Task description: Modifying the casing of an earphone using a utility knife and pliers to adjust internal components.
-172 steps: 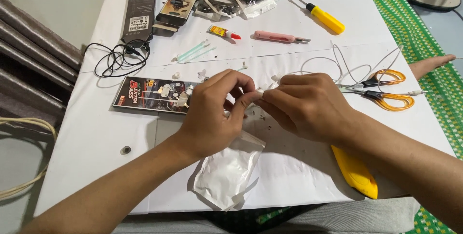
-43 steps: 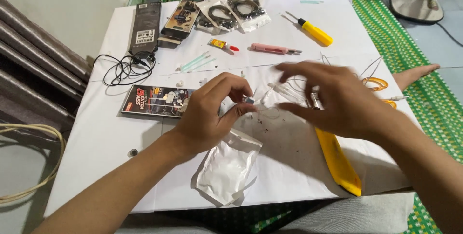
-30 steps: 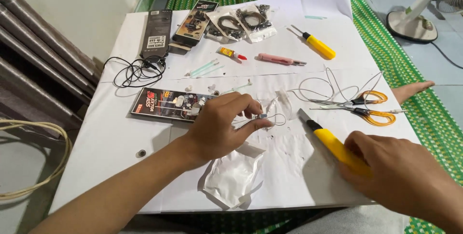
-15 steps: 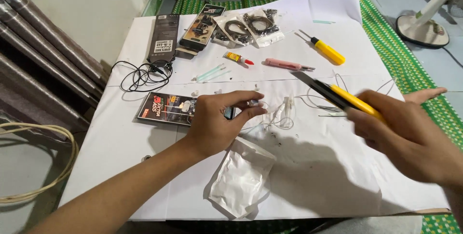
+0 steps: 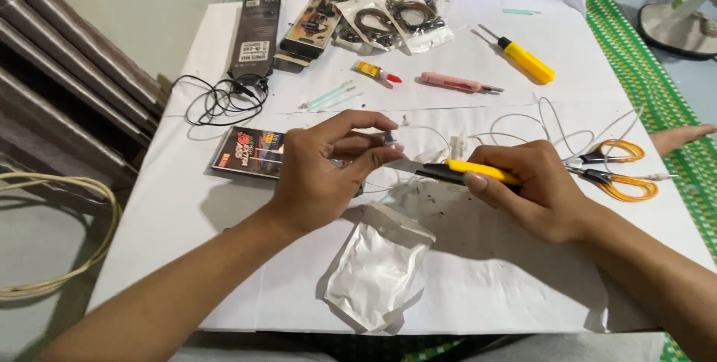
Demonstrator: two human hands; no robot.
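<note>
While my left hand [image 5: 325, 175] pinches a small wire end [image 5: 390, 138] between thumb and fingers, my right hand [image 5: 534, 186] grips the yellow utility knife [image 5: 455, 172], blade touching it.

home floor, woven mat [image 5: 676, 175], fan base [image 5: 683, 15]

Two hands [image 5: 321, 175], one knife [image 5: 455, 172], one scissors [image 5: 612, 172], one screwdriver [image 5: 523, 60].

White-covered table [image 5: 187, 272], pale wall [image 5: 149, 4], green woven floor mat [image 5: 672, 86].
</note>
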